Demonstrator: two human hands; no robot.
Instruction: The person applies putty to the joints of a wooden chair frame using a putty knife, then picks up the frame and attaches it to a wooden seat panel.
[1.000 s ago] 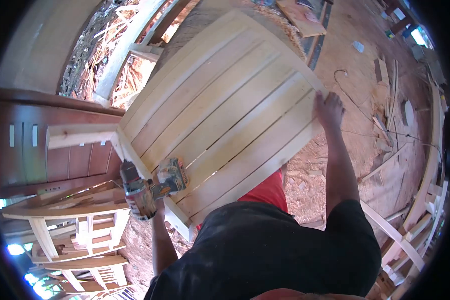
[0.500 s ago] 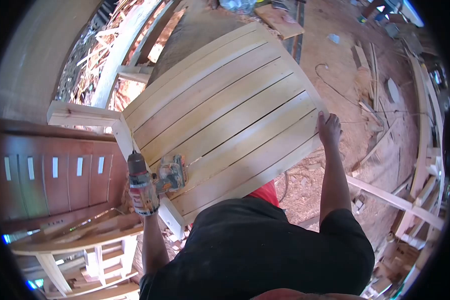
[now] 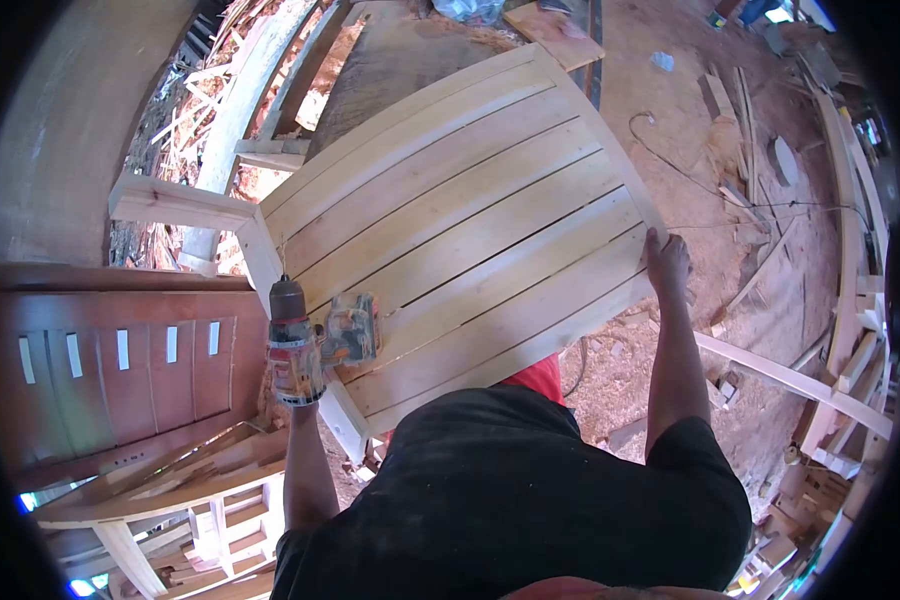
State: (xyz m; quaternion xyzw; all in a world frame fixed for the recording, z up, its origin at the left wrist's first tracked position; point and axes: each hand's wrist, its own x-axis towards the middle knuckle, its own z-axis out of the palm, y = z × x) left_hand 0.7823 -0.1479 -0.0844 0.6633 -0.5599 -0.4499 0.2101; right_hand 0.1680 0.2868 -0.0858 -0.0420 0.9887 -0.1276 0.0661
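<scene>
Gripping, left hand [image 3: 308,385]: a red-and-grey cordless drill with an orange battery pack [image 3: 292,340] is held. The fingers are closed round its handle and its nose is pointed up beside the panel's left rail.
Right hand [image 3: 667,262]: the fingers are curled tight over the right edge of the pale slatted wooden panel [image 3: 470,220].
Panel position: it is held tilted in front of the chest, between both hands and above the sawdust-covered floor [image 3: 690,130]. What carries it from below cannot be told.
Risk: the panel could slip or swing, as it is gripped by one hand only, and the drill could be knocked against the slats. The thin cable [image 3: 670,160] on the floor could be caught underfoot.
Containers: none can be made out. Loose wooden offcuts [image 3: 760,215] are scattered on the floor.
</scene>
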